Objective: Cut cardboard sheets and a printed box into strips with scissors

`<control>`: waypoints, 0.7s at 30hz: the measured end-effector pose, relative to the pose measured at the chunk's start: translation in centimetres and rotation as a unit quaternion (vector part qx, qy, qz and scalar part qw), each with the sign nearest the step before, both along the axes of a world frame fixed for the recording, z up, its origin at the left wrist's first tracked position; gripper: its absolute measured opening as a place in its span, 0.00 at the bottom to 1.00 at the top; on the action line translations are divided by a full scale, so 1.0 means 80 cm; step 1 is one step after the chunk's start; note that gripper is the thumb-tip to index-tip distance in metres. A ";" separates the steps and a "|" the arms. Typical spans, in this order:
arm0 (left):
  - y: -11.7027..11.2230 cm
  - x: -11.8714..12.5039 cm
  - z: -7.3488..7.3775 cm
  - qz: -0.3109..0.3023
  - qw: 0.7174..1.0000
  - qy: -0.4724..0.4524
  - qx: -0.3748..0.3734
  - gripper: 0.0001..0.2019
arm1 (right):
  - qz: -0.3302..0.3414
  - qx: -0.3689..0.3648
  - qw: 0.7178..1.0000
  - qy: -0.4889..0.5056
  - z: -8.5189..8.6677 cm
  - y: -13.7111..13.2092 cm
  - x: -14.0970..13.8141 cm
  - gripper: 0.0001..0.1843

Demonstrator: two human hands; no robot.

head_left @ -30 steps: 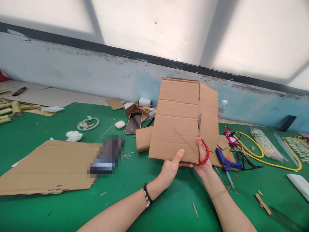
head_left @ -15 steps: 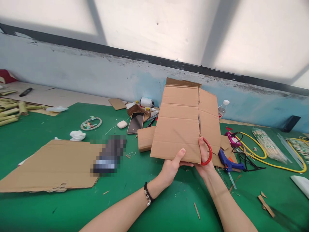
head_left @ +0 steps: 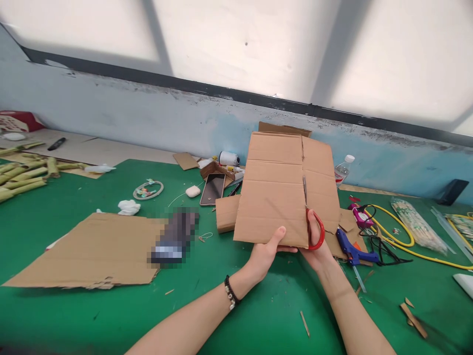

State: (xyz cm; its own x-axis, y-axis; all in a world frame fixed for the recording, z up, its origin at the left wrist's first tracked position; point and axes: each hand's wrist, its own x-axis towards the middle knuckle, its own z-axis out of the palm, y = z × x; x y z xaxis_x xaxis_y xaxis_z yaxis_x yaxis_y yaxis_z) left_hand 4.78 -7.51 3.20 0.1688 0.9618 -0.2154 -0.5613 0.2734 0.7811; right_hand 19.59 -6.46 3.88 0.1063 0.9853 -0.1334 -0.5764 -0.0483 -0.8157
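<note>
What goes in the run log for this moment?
left hand: holds cardboard | right hand: scissors cutting it | table: glue gun

- Both forearms are bare, with no sleeves in view.
- The left hand has a bead bracelet at its wrist: mostly black beads, with a few pale, silvery ones on the underside.
- The bracelet sits snug, a single strand around the wrist.
- The right hand wears nothing: no ring, watch or band on the parts that show.
- No gloves on either hand; fingernails are short and unpainted, as far as can be seen.
</note>
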 end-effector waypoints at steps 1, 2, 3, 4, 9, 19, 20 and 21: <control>0.001 -0.001 0.000 0.001 1.000 -0.002 0.006 0.31 | 0.011 -0.003 1.000 0.004 0.002 0.000 0.002 0.33; 0.002 -0.003 0.001 0.004 1.000 -0.003 0.011 0.32 | 0.023 -0.008 1.000 0.010 0.003 -0.001 0.004 0.33; 0.004 -0.004 0.001 0.008 1.000 -0.002 0.015 0.32 | 0.032 -0.014 0.999 0.016 0.004 -0.001 0.006 0.34; 0.005 -0.005 0.001 0.011 1.000 0.000 0.017 0.33 | 0.036 -0.019 0.999 0.021 0.005 -0.002 0.007 0.33; 0.007 -0.009 0.000 -0.011 0.999 0.027 0.034 0.35 | 0.028 -0.016 0.999 0.032 0.004 -0.002 0.007 0.33; -0.001 -0.005 0.002 -0.022 0.999 0.028 0.037 0.41 | -0.022 -0.001 0.999 0.033 0.009 -0.005 0.003 0.25; -0.002 -0.006 0.002 -0.024 0.998 0.031 0.041 0.41 | -0.014 -0.005 0.999 0.031 0.010 -0.005 0.005 0.25; -0.003 -0.006 0.002 -0.026 0.998 0.035 0.045 0.40 | -0.002 -0.009 1.000 0.029 0.011 -0.005 0.007 0.25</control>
State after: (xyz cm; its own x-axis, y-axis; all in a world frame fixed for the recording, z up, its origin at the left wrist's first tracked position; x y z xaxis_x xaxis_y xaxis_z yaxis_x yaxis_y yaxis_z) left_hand 4.27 -7.72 3.36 0.2059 0.9682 -0.1422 -0.4912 0.2279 0.8407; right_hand 20.18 -6.85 4.76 0.1014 0.9823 -0.1572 -0.6227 -0.0605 -0.7801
